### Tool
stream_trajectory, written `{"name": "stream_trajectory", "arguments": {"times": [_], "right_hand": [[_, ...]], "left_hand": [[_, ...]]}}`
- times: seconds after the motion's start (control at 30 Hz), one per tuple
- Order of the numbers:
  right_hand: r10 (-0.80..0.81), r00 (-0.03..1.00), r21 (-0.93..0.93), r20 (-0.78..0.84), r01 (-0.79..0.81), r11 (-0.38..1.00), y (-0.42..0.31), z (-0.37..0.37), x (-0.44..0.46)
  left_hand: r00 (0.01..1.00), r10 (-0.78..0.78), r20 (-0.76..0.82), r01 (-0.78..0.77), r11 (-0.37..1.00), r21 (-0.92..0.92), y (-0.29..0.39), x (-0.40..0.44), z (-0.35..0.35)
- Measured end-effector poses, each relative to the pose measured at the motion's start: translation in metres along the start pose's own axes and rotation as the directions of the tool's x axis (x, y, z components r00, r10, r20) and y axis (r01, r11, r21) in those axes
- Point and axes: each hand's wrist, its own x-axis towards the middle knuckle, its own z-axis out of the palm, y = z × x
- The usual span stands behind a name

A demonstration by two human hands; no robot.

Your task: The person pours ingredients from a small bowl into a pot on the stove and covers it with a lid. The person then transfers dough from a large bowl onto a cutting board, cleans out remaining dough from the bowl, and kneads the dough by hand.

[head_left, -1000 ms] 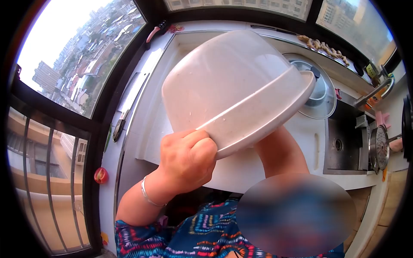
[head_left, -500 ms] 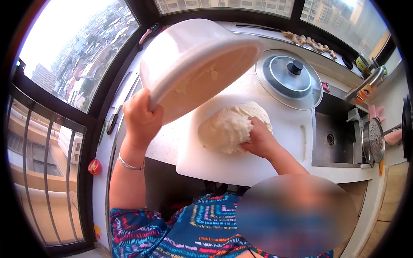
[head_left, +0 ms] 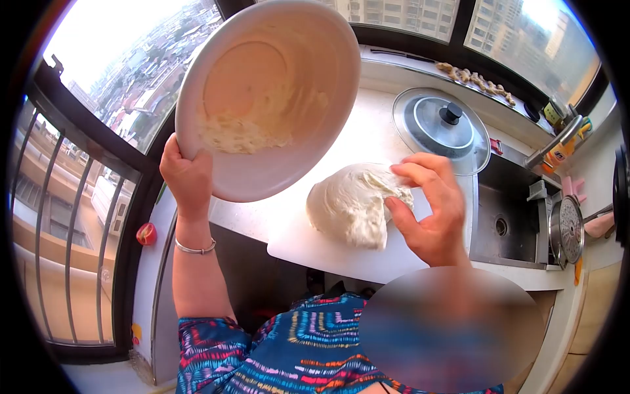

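A big lump of white dough (head_left: 348,203) rests on a white cutting board (head_left: 295,248) on the counter. My left hand (head_left: 188,172) grips the rim of a large white bowl (head_left: 279,172), raised and tipped so that its inside faces me. Bits of dough (head_left: 244,134) stick to the bowl's inner wall. At the dough's right edge is my right hand (head_left: 433,210), its thumb and fingers apart. Whether its fingertips still touch the dough I cannot tell.
Right of the board is a steel sink (head_left: 502,226) with a faucet (head_left: 554,141). A glass lid (head_left: 441,131) lies behind the board. Ginger pieces (head_left: 476,80) line the windowsill. A cut red tomato-like piece (head_left: 146,234) sits on the left ledge.
My left hand has moved the bowl left and turned its inside towards me. My right hand has come out of the dough to its right side, fingers opening.
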Motion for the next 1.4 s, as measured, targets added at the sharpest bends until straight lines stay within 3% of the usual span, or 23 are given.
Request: {"name": "stream_trajectory", "arguments": {"times": [0.07, 0.1, 0.13, 0.23, 0.27, 0.3, 0.37, 0.4, 0.43, 0.5, 0.53, 0.77, 0.87, 0.9, 0.97, 1.0, 1.07, 1.1, 1.17, 1.2, 1.3, 1.4], "right_hand": [[0.276, 0.904, 0.383, 0.326, -0.393, 0.836, 0.028, 0.038, -0.004], [0.384, 0.734, -0.017, 0.56, -0.453, 0.891, 0.057, 0.062, -0.016], [0.221, 0.708, -0.158, 0.67, -0.156, 0.975, 0.09, 0.081, -0.032], [0.293, 0.652, -0.235, 0.699, -0.178, 0.956, 0.062, 0.072, -0.028], [0.131, 0.772, -0.199, 0.622, -0.006, 0.98, 0.054, 0.066, -0.03], [0.129, 0.773, -0.199, 0.621, -0.003, 0.98, 0.053, 0.064, -0.029], [-0.028, 0.791, -0.017, 0.612, 0.048, 0.999, 0.052, 0.06, -0.038], [0.027, 0.734, -0.137, 0.679, 0.091, 0.986, 0.065, 0.066, -0.052], [0.034, 0.73, -0.134, 0.682, 0.08, 0.988, 0.073, 0.07, -0.06], [-0.033, 0.827, -0.287, 0.561, 0.232, 0.929, 0.088, 0.075, -0.078], [-0.113, 0.887, -0.2, 0.448, 0.223, 0.954, 0.101, 0.08, -0.078], [-0.093, 0.911, -0.158, 0.403, 0.169, 0.973, 0.154, 0.062, -0.029], [-0.279, 0.934, -0.235, 0.224, 0.329, 0.914, 0.156, 0.069, -0.059], [-0.238, 0.925, -0.255, 0.297, 0.317, 0.914, 0.151, 0.069, -0.069], [-0.139, 0.859, -0.095, 0.492, 0.211, 0.973, 0.138, 0.055, -0.065], [-0.151, 0.857, -0.089, 0.493, 0.222, 0.971, 0.125, 0.041, -0.057], [0.081, 0.761, -0.041, 0.644, -0.072, 0.997, 0.093, 0.007, -0.036], [0.079, 0.764, -0.05, 0.641, -0.061, 0.997, 0.083, 0.002, -0.026], [0.036, 0.916, -0.21, 0.401, 0.054, 0.976, 0.065, -0.002, -0.005], [0.038, 0.923, -0.147, 0.382, 0.02, 0.989, 0.054, 0.001, 0.008], [-0.051, 0.948, -0.215, 0.313, 0.123, 0.969, 0.055, 0.038, 0.037], [-0.042, 0.96, -0.299, 0.276, 0.128, 0.946, 0.078, 0.09, 0.07]], "left_hand": [[0.983, -0.184, -0.011, 0.175, 0.951, -0.256, -0.006, -0.001, 0.001], [0.983, -0.183, -0.019, 0.172, 0.951, -0.258, -0.012, -0.002, 0.001], [0.979, -0.201, -0.02, 0.188, 0.945, -0.266, -0.02, -0.003, 0.0], [0.968, -0.249, -0.034, 0.224, 0.918, -0.326, -0.027, -0.001, 0.005], [0.957, -0.289, -0.015, 0.263, 0.892, -0.367, -0.028, -0.005, 0.004], [0.958, -0.287, -0.018, 0.261, 0.893, -0.368, -0.028, -0.003, 0.006], [0.942, -0.335, -0.019, 0.299, 0.864, -0.405, -0.028, -0.008, 0.008], [0.94, -0.341, -0.017, 0.306, 0.863, -0.402, -0.028, -0.008, 0.008], [0.935, -0.353, -0.02, 0.314, 0.856, -0.41, -0.029, -0.008, 0.008], [0.926, -0.378, -0.016, 0.338, 0.846, -0.413, -0.032, -0.008, 0.008], [0.914, -0.404, -0.021, 0.355, 0.826, -0.437, -0.036, -0.01, 0.006], [0.895, -0.445, -0.038, 0.374, 0.794, -0.48, -0.022, -0.024, -0.009], [0.879, -0.471, -0.072, 0.391, 0.799, -0.456, -0.022, -0.031, -0.021], [0.863, -0.498, -0.081, 0.41, 0.786, -0.463, -0.022, -0.033, -0.023], [0.871, -0.487, -0.072, 0.397, 0.781, -0.481, -0.028, -0.037, -0.028], [0.867, -0.49, -0.087, 0.396, 0.785, -0.475, -0.026, -0.038, -0.027], [0.863, -0.493, -0.11, 0.387, 0.785, -0.484, -0.024, -0.036, -0.026], [0.872, -0.481, -0.095, 0.398, 0.807, -0.436, -0.024, -0.035, -0.026], [0.878, -0.473, -0.071, 0.409, 0.819, -0.402, -0.032, -0.032, -0.022], [0.9, -0.432, -0.062, 0.377, 0.841, -0.389, -0.042, -0.03, -0.017], [0.93, -0.365, -0.028, 0.332, 0.874, -0.355, -0.051, -0.017, -0.006], [0.944, -0.33, 0.029, 0.32, 0.886, -0.337, -0.063, -0.003, 0.001]]}}
